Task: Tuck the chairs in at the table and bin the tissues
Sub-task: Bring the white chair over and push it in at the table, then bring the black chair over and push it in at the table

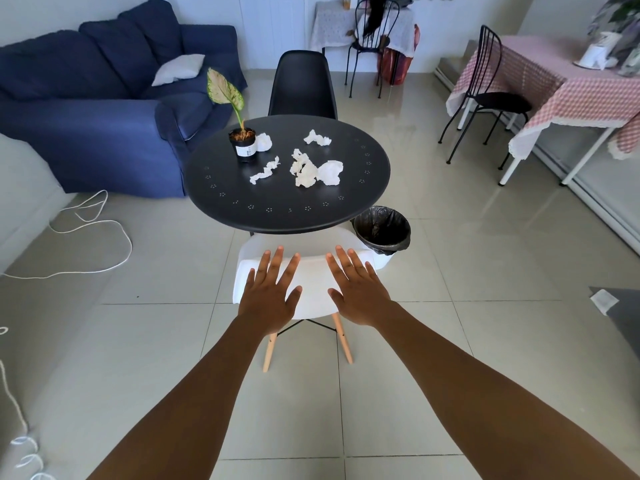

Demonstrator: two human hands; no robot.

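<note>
A round black table (242, 209) carries several crumpled white tissues (313, 169). A white chair (313, 271) with wooden legs stands at the table's near side, its seat partly under the tabletop. My left hand (272, 289) and my right hand (356, 289) lie over its backrest, fingers spread and palms down, gripping nothing. A black chair (303, 84) stands at the far side, its seat hidden behind the table. A bin (382, 230) with a black liner sits on the floor just right of the white chair.
A small potted plant (242, 142) stands on the table's left part. A blue sofa (86, 109) is at the left, a white cord (100, 244) trails over the floor, and a pink-clothed table (554, 84) with a black wire chair (491, 95) is at the right.
</note>
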